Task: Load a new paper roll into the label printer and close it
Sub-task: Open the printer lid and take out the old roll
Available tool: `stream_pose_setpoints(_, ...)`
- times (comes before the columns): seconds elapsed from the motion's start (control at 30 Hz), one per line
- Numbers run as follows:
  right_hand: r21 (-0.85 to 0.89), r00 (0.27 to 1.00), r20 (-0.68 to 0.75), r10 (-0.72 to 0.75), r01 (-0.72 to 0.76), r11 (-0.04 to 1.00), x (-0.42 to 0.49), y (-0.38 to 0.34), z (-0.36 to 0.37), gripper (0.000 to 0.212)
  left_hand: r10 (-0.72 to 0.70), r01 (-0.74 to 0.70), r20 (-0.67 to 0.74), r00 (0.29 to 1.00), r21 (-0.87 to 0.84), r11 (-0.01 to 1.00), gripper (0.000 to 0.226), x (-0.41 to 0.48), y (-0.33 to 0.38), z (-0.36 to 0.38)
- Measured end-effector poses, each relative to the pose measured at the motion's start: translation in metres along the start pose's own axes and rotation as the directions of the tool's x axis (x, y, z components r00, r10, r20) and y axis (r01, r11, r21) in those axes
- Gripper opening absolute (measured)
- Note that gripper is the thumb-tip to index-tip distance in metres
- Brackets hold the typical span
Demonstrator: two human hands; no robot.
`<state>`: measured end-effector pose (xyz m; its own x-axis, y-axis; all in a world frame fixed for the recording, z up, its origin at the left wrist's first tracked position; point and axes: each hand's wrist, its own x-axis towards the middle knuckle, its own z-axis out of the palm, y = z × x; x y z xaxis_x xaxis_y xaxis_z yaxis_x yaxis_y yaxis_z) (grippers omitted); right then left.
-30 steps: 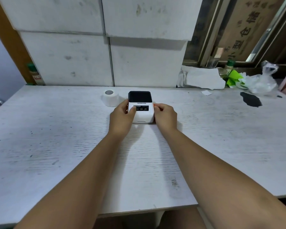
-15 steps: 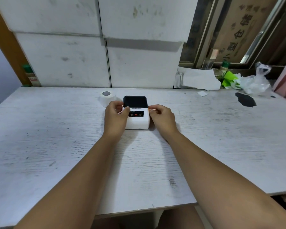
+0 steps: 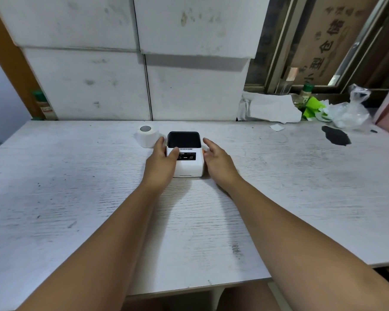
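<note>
A small white label printer (image 3: pixel 189 167) with a dark lid stands on the white table (image 3: pixel 76 198), its lid down. My left hand (image 3: pixel 161 163) holds its left side, thumb resting on the black front panel. My right hand (image 3: pixel 216 160) hovers just off the printer's right side with fingers spread, beside a small orange tab. A white paper roll (image 3: pixel 147 136) stands on end just left of and behind the printer, close to my left fingertips.
White boxes (image 3: pixel 144 81) are stacked against the table's back edge. At the back right lie crumpled paper (image 3: pixel 272 108), a green item (image 3: pixel 312 107), a clear plastic bag (image 3: pixel 350 111) and a black patch (image 3: pixel 336 136) on the table. A bottle (image 3: pixel 43 104) stands at the back left.
My right hand has let go of the printer's right side and opened, fingers now spread beside it. My left hand stays on the left side, fingers stretched further back.
</note>
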<state>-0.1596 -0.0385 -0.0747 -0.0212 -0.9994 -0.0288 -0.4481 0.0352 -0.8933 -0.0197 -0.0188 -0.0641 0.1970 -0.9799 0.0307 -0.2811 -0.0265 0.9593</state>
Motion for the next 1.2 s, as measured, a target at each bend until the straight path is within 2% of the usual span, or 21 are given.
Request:
stream_pose_setpoints(0.2, 0.071, 0.999, -0.004, 0.051, -0.051, 0.996, -0.003, -0.002, 0.0, 0.06, 0.001, -0.001, 0.02, 1.0, 0.015, 1.0, 0.05, 0.002, -0.003, 0.0)
stream_pose_setpoints(0.3, 0.099, 0.999, -0.004, 0.049, -0.048, 0.994, 0.0, -0.001, -0.004, 0.05, -0.019, 0.019, 0.032, 0.999, -0.013, 1.0, 0.059, 0.006, -0.009, -0.004)
stream_pose_setpoints(0.43, 0.133, 0.999, 0.012, 0.046, -0.047, 0.99, 0.004, 0.002, -0.005, 0.049, -0.064, 0.067, 0.031, 0.997, -0.113, 0.991, 0.071, 0.007, -0.01, -0.006)
stream_pose_setpoints(0.53, 0.13, 0.999, -0.004, 0.034, -0.033, 0.991, 0.004, 0.003, -0.004, 0.046, -0.068, 0.073, 0.037, 0.997, -0.139, 0.988, 0.073, 0.008, -0.013, -0.006)
stream_pose_setpoints(0.73, 0.011, 0.999, -0.043, 0.017, -0.017, 1.0, 0.007, 0.007, -0.001, 0.041, -0.044, 0.046, 0.018, 0.999, -0.09, 0.995, 0.072, 0.012, -0.017, -0.005)
stream_pose_setpoints(0.9, 0.025, 0.999, -0.044, 0.008, -0.007, 1.0, 0.005, 0.007, 0.002, 0.039, -0.041, 0.041, 0.001, 0.999, -0.103, 0.994, 0.074, 0.011, -0.016, -0.006)
stream_pose_setpoints(0.97, 0.043, 0.998, -0.065, 0.016, -0.013, 0.999, 0.003, 0.005, 0.0, 0.03, -0.054, 0.051, -0.022, 0.998, -0.144, 0.988, 0.077, 0.008, -0.014, -0.006)
stream_pose_setpoints(1.07, 0.095, 0.993, -0.111, 0.046, -0.036, 0.995, 0.0, 0.001, -0.002, 0.013, -0.071, 0.062, -0.044, 0.997, -0.172, 0.983, 0.069, 0.007, -0.011, -0.007)
stream_pose_setpoints(1.2, 0.006, 0.986, -0.162, -0.044, 0.045, 0.999, -0.003, 0.0, -0.001, 0.016, -0.062, 0.06, 0.001, 0.998, -0.202, 0.977, 0.04, 0.007, -0.011, -0.008)
